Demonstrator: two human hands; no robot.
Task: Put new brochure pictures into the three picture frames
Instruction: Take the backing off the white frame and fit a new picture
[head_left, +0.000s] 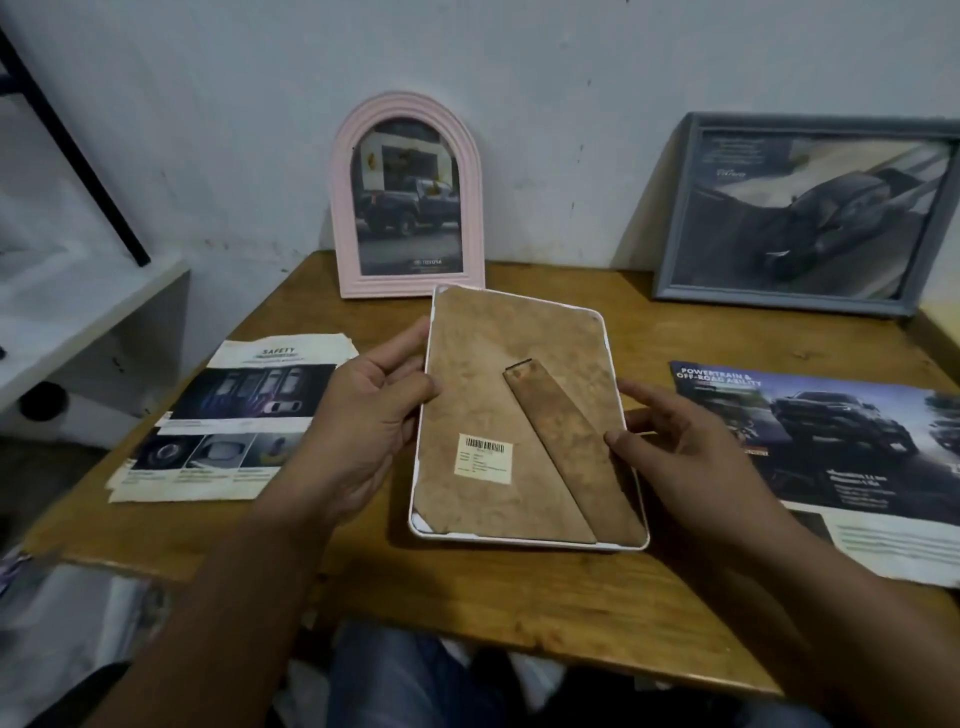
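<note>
A: Position of the white frame (524, 415)?

B: Face down, brown backing board up, over the middle of the wooden table (467, 587). Stand strut (566, 457) ran diagonally across the board, barcode sticker (483, 455) to its left. Could not tell whether the lower edge rested on the wood.

A: Left hand (363, 415)?

B: Forearm came in from lower left. Fingers curled round the frame's left edge, thumb on the backing, a firm grip.

A: Right hand (691, 452)?

B: Forearm from lower right. Fingers mostly straight and spread; thumb tip touched the strut near the right rim, index reached above the edge. Held nothing, only touching.

A: Surroundings?

B: Pink arched frame (410, 197) just behind, leaning on the wall, truck picture inside. Grey frame (810, 213) at back right, also leaning, also filled. Safety brochure (234, 421) flat at left, partly under the left hand. Powertrain brochure (852, 457) flat at right.
</note>
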